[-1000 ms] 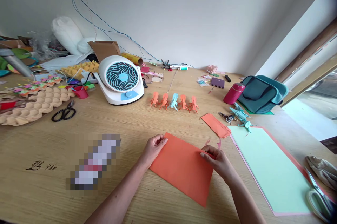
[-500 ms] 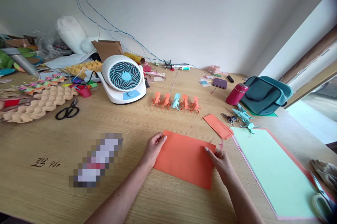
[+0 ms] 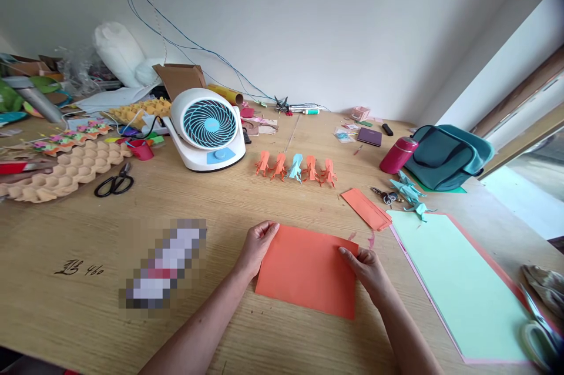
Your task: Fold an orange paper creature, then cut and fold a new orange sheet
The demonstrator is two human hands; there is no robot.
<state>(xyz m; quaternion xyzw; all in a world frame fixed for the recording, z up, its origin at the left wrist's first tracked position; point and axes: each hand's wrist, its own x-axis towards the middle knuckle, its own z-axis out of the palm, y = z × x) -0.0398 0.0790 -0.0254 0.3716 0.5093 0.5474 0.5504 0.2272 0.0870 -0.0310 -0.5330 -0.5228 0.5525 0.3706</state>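
An orange paper sheet point(image 3: 308, 272) lies flat on the wooden table point(image 3: 220, 204) in front of me. My left hand point(image 3: 258, 245) grips its upper left corner, fingers curled over the edge. My right hand point(image 3: 369, 272) pinches the upper right corner, thumb on top. Beyond the sheet stands a row of small folded paper figures point(image 3: 295, 167), mostly orange with one light blue.
A white desk fan point(image 3: 207, 131) stands behind, black scissors point(image 3: 113, 182) to its left. Folded orange strips point(image 3: 366, 208), mint-green sheets point(image 3: 458, 284), a red bottle point(image 3: 398, 155) and a teal bag point(image 3: 447, 156) lie right. Egg-tray cardboard point(image 3: 61, 172) sits far left. More scissors point(image 3: 540, 328) lie at the right edge.
The orange sheet has turned from a slanted position to lie square to me. Both hands kept hold of its upper corners.
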